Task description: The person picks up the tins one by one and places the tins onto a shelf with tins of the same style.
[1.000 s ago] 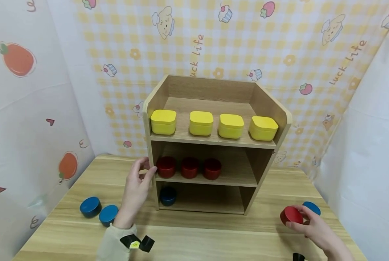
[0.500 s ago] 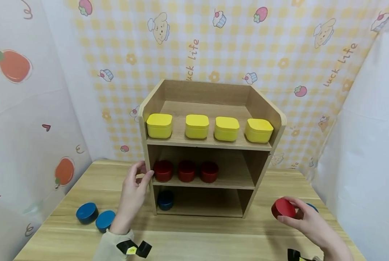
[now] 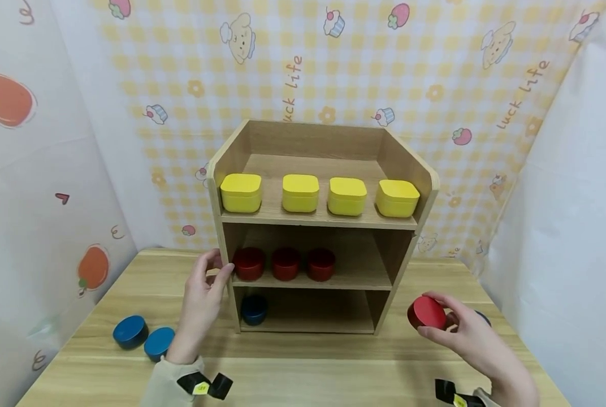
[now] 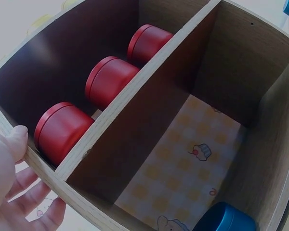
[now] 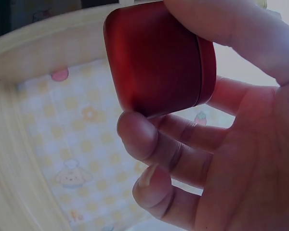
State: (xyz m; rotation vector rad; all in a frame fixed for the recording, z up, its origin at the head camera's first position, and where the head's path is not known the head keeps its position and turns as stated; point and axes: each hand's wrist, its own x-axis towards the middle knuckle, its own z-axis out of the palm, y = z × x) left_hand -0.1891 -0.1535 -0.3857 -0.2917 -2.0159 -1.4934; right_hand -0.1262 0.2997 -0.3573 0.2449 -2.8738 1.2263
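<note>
My right hand (image 3: 468, 336) pinches a small round red tin (image 3: 427, 312) between thumb and fingers, above the table to the right of the wooden shelf unit (image 3: 313, 138). In the right wrist view this red tin (image 5: 154, 60) shows its lid seam, tilted on its side. My left hand (image 3: 199, 311) grips the unit's left side panel, with the thumb (image 4: 18, 139) at the front edge and the fingers on the outer face. Three red tins (image 3: 285, 264) stand in a row from the left on the middle shelf. One blue tin (image 3: 254, 310) stands at the bottom shelf's left end.
Several yellow square-cornered tins (image 3: 300, 193) line the top shelf. Two blue tins (image 3: 131, 332) lie on the table (image 3: 303, 376) by my left forearm. Another blue tin (image 3: 483, 317) is mostly hidden behind my right hand. Patterned cloth (image 3: 354, 85) hangs behind.
My right hand has lifted the red tin and carried it left, away from the blue tin and toward the shelf unit. My left hand stays on the side panel. The head view has shifted slightly.
</note>
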